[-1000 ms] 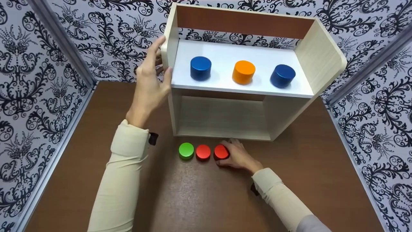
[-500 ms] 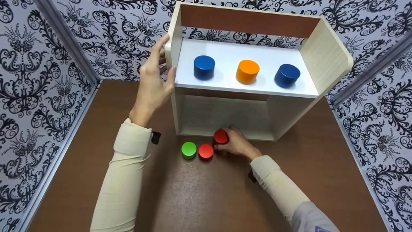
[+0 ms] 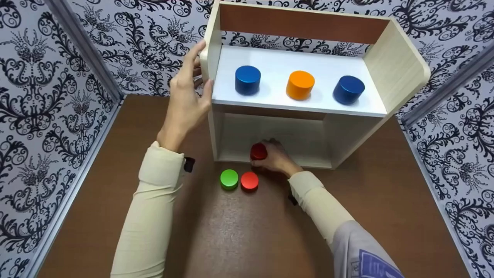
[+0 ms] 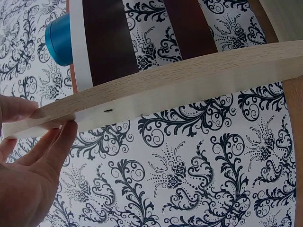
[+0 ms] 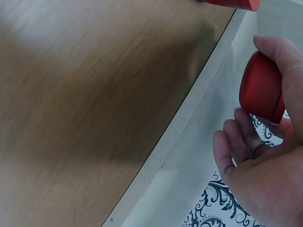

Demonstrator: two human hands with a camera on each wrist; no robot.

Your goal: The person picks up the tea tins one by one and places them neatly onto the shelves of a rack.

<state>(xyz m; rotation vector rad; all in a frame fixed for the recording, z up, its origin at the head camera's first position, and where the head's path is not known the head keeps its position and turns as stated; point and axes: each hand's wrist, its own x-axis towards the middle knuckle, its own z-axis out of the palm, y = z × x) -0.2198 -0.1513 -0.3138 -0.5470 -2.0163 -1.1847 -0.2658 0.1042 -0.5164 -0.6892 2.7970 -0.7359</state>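
Observation:
My right hand (image 3: pixel 272 156) grips a red cylinder (image 3: pixel 258 151) at the front edge of the lower compartment of a pale wooden shelf unit (image 3: pixel 397 65). In the right wrist view the red cylinder (image 5: pixel 260 87) sits between thumb and fingers (image 5: pixel 236 146) above the compartment floor. My left hand (image 3: pixel 187 100) holds the shelf's left side panel (image 3: pixel 213 42), thumb at the front edge; the left wrist view shows the fingers (image 4: pixel 42 156) against that panel (image 4: pixel 189 85). Two blue cylinders (image 3: pixel 247 80) (image 3: pixel 348 89) and an orange one (image 3: pixel 300 85) stand on the upper shelf.
A green cylinder (image 3: pixel 229 179) and another red cylinder (image 3: pixel 249 181) stand on the brown table (image 3: pixel 247 239) just in front of the shelf unit. Patterned black-and-white walls (image 3: pixel 46 96) close in the left, right and back sides.
My right hand lifted the red cylinder off the table beside the other two and carried it forward into the mouth of the lower compartment. The left hand stayed on the side panel.

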